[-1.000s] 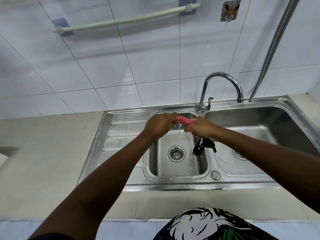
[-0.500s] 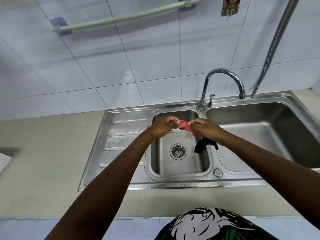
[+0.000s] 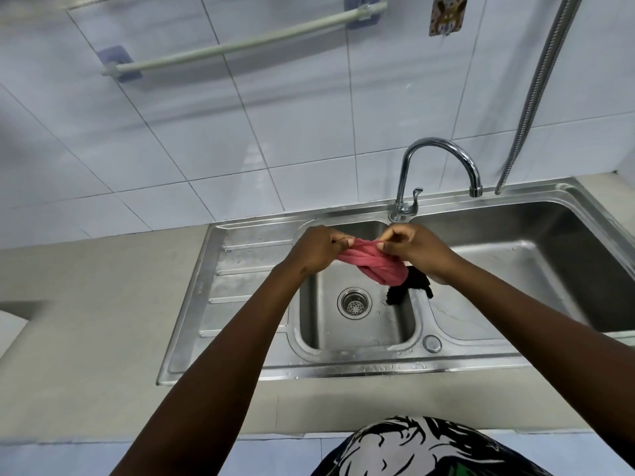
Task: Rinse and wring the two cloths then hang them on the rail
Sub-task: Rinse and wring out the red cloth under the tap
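Note:
A twisted pink cloth (image 3: pixel 376 264) hangs between my two hands above the small left basin (image 3: pixel 357 324) of the steel sink. My left hand (image 3: pixel 314 249) pinches its left end and my right hand (image 3: pixel 414 249) pinches the upper edge near the middle. A black cloth (image 3: pixel 410 285) lies draped over the divider between the two basins, partly hidden under my right wrist. High on the tiled wall, a pale rail (image 3: pixel 247 44) runs slanted between two blue mounts, and nothing hangs on it.
The chrome tap (image 3: pixel 436 170) arches just behind my hands, spout over the large right basin (image 3: pixel 536 269); no water is running. A metal hose (image 3: pixel 536 91) hangs at right. A ribbed drainboard (image 3: pixel 240 286) and beige counter (image 3: pixel 86 321) lie to the left.
The pink cloth was a tight twisted roll squeezed between both fists; now it has loosened and spread wider as my hands pinch its edge. The view tilted, so the sink sits lower in the frame.

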A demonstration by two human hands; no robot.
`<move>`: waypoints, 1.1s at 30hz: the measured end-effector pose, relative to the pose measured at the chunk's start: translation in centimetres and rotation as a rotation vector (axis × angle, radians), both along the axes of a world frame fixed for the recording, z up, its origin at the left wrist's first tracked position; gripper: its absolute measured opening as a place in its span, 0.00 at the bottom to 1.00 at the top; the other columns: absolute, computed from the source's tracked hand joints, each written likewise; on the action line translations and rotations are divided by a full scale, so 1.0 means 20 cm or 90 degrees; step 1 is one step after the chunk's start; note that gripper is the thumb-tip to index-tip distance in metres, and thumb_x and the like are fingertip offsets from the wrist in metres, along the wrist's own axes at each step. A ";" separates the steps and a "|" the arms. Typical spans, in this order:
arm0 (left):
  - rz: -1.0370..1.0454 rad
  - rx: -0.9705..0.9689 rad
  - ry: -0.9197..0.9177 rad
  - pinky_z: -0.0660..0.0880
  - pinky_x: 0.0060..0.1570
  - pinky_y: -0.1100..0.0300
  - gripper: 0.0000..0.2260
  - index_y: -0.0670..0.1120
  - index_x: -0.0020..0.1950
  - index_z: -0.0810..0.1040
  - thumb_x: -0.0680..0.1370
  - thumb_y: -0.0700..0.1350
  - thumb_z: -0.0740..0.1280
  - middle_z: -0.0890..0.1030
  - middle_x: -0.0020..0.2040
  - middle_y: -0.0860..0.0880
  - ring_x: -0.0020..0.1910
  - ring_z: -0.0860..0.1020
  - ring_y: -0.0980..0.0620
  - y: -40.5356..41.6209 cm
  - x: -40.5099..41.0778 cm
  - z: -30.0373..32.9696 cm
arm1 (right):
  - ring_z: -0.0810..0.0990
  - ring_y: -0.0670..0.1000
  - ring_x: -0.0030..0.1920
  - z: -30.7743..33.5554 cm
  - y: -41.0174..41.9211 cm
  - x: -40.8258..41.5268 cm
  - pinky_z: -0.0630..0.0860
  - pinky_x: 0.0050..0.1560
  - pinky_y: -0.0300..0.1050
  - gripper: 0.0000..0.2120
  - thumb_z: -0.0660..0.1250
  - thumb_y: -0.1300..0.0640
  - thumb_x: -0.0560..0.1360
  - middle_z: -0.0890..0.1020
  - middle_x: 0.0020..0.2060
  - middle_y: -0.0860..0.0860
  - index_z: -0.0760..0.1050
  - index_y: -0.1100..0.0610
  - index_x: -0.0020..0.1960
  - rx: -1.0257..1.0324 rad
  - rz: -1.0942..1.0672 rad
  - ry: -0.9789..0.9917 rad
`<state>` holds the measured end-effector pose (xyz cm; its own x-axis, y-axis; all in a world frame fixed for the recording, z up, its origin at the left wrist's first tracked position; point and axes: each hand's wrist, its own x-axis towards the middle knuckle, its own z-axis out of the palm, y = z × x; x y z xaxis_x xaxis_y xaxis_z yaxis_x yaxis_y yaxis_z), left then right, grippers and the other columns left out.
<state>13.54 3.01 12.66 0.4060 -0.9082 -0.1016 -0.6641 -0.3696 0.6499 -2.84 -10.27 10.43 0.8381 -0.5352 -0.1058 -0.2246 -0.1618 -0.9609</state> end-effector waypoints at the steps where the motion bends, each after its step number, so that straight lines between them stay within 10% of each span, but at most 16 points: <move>1: -0.013 0.025 0.005 0.75 0.50 0.60 0.11 0.50 0.59 0.82 0.79 0.46 0.64 0.85 0.52 0.49 0.51 0.82 0.50 0.01 0.00 0.01 | 0.76 0.48 0.38 0.01 0.00 0.00 0.71 0.42 0.43 0.05 0.69 0.62 0.72 0.80 0.35 0.52 0.78 0.55 0.38 0.001 -0.004 -0.003; 8: 0.070 0.033 0.074 0.76 0.22 0.60 0.13 0.46 0.54 0.82 0.81 0.50 0.61 0.82 0.42 0.48 0.28 0.76 0.55 0.03 0.00 0.07 | 0.80 0.48 0.40 0.04 0.06 -0.02 0.76 0.43 0.40 0.03 0.67 0.61 0.74 0.83 0.40 0.52 0.79 0.58 0.43 -0.216 -0.072 -0.038; 13: 0.154 -0.007 0.069 0.79 0.28 0.52 0.13 0.47 0.55 0.80 0.81 0.51 0.59 0.84 0.46 0.44 0.45 0.83 0.41 0.02 0.04 0.09 | 0.76 0.49 0.40 0.07 -0.02 -0.06 0.71 0.40 0.40 0.04 0.60 0.60 0.78 0.78 0.39 0.53 0.71 0.55 0.44 -0.170 -0.141 -0.072; 17: 0.164 -0.036 0.051 0.68 0.25 0.64 0.13 0.48 0.57 0.80 0.81 0.50 0.59 0.81 0.44 0.45 0.36 0.77 0.51 0.03 0.04 0.10 | 0.73 0.47 0.34 0.09 -0.06 -0.07 0.67 0.35 0.43 0.07 0.57 0.60 0.78 0.75 0.34 0.50 0.69 0.55 0.42 -0.167 -0.092 0.023; 22: 0.169 -0.100 0.056 0.72 0.45 0.63 0.12 0.48 0.56 0.80 0.81 0.49 0.59 0.83 0.52 0.47 0.49 0.79 0.50 0.00 0.02 0.13 | 0.72 0.50 0.37 0.05 -0.06 -0.08 0.65 0.35 0.42 0.12 0.66 0.50 0.74 0.77 0.37 0.53 0.73 0.59 0.43 -0.241 -0.078 0.101; 28: 0.077 -0.113 0.057 0.73 0.40 0.59 0.12 0.48 0.49 0.81 0.80 0.51 0.60 0.79 0.45 0.51 0.39 0.76 0.54 0.04 0.01 0.15 | 0.72 0.37 0.33 0.07 -0.02 -0.10 0.66 0.31 0.28 0.17 0.70 0.44 0.70 0.73 0.32 0.36 0.77 0.45 0.58 -0.300 0.042 0.171; 33: 0.040 -0.132 0.040 0.74 0.40 0.54 0.14 0.42 0.46 0.80 0.80 0.50 0.60 0.80 0.43 0.48 0.32 0.74 0.54 0.04 -0.01 0.18 | 0.74 0.36 0.28 0.00 0.00 -0.10 0.66 0.30 0.26 0.07 0.72 0.54 0.70 0.77 0.24 0.39 0.83 0.57 0.45 -0.255 -0.015 0.098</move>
